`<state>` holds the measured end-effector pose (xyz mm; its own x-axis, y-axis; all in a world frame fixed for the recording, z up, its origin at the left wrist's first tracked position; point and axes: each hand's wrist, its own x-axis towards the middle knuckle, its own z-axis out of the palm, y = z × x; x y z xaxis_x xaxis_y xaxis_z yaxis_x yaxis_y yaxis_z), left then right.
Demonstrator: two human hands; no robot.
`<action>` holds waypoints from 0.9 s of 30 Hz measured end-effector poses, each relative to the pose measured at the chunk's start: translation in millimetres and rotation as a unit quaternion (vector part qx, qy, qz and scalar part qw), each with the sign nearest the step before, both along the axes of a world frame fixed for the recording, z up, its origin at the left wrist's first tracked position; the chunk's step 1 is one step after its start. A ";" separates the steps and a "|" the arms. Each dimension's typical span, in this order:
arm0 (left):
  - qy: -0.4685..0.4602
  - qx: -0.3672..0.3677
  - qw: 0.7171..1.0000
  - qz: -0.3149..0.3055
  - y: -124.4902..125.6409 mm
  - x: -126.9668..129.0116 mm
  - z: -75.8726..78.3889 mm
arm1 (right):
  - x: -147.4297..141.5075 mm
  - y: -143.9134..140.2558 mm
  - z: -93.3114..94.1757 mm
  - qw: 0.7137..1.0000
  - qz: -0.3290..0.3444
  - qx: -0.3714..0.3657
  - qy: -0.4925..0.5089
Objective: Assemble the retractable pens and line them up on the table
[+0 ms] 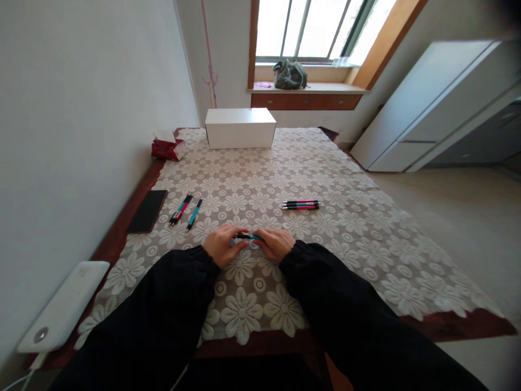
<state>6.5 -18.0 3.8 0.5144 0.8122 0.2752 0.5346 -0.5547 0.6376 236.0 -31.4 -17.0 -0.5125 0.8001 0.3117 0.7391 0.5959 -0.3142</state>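
Both hands meet at the near middle of the table (pixel 122 233): the left hand (pixel 222 244) and right hand (pixel 277 244) each pinch one end of a teal pen (pixel 249 237), held level just above the lace cloth (pixel 345 228). Three more pens (pixel 185 210) lie to the left, and a red pair (pixel 301 205) to the right, beyond the hands.
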 end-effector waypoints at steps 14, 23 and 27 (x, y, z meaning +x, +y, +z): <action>0.080 0.027 0.996 -0.021 2.0 0.7 0.9 | -1.0 0.5 2.1 0.999 0.027 0.039 0.000; 0.088 0.016 0.996 -0.016 -0.9 2.5 4.4 | -2.1 2.8 0.3 0.998 0.045 0.031 0.014; 0.109 0.016 0.994 -0.017 -1.2 2.9 7.0 | -2.8 0.6 1.8 0.997 0.059 0.053 0.005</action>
<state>9.4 -19.2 10.8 0.5916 0.7861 0.1792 0.6385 -0.5925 0.4912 233.2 -30.8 -15.1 -0.5979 0.6961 0.3975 0.6584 0.7093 -0.2519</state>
